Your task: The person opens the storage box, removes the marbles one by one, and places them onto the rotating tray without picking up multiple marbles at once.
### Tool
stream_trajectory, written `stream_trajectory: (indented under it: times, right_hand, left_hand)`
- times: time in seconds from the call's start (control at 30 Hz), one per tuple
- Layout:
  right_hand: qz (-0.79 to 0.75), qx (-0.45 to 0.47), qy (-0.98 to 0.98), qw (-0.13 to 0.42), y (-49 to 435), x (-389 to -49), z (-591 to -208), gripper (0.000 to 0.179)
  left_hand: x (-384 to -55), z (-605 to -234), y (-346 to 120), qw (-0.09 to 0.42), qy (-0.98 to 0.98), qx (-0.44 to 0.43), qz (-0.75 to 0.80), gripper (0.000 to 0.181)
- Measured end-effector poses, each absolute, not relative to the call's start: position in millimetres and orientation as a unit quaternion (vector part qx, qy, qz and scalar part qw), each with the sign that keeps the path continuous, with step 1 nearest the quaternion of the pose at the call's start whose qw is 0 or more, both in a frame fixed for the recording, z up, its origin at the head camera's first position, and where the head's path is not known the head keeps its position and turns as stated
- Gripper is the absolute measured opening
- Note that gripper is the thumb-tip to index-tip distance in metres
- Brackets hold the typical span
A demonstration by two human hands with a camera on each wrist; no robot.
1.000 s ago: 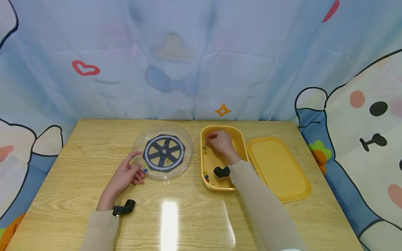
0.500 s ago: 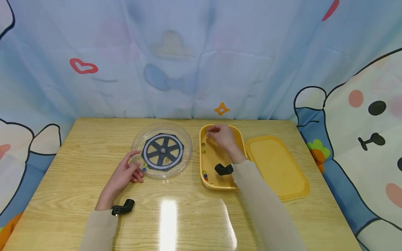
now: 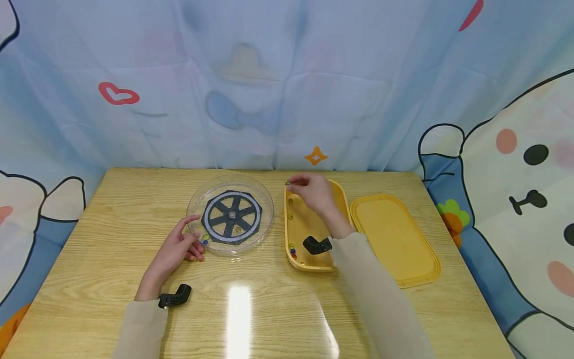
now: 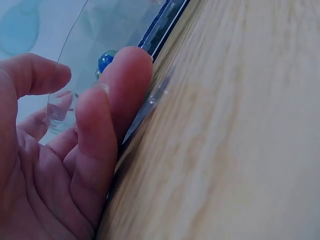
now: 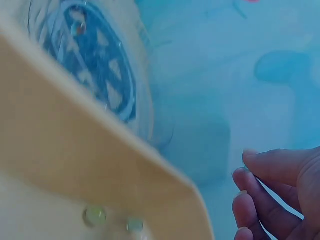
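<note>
Pinching a small marble (image 3: 287, 184) between thumb and fingertips, the right hand (image 3: 314, 194) hangs at the far-left corner of the yellow tub (image 3: 305, 229) — other marbles (image 3: 293, 251) lie inside. The left hand (image 3: 174, 248) touches the clear dish (image 3: 267, 219), its grip loose — thumb and forefinger apart. Tub and dish stand on the bench (image 3: 202, 324).

Box (image 3: 301, 233): yellow, open, marbles (image 3: 290, 217) along left side | Dish (image 3: 267, 212): clear, round, left of box, few marbles inside | Held marble (image 3: 288, 183): small, greenish, pinched near box's far-left corner
</note>
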State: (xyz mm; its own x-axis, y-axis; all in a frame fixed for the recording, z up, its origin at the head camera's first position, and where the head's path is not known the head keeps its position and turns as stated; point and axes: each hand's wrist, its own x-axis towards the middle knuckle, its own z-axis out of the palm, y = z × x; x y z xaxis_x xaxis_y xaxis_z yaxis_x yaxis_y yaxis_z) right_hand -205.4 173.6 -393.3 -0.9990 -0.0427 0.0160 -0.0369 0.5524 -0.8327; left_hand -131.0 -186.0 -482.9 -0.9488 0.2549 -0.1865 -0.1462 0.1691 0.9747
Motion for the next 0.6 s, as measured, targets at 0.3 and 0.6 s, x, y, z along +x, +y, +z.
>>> stream_trajectory:
  times: [0.3,0.6]
  right_hand:
    - [-0.486,-0.048,0.873,0.015,147,-201,-386,0.019]
    - [-0.489,-0.079,0.868,0.032,123,-193,-394,0.016]
  left_hand:
    - [-133,-484,-186,0.158,0.747,0.038,0.644,0.051]
    - [-132,-483,-185,0.161,0.748,0.035,0.644,0.05]
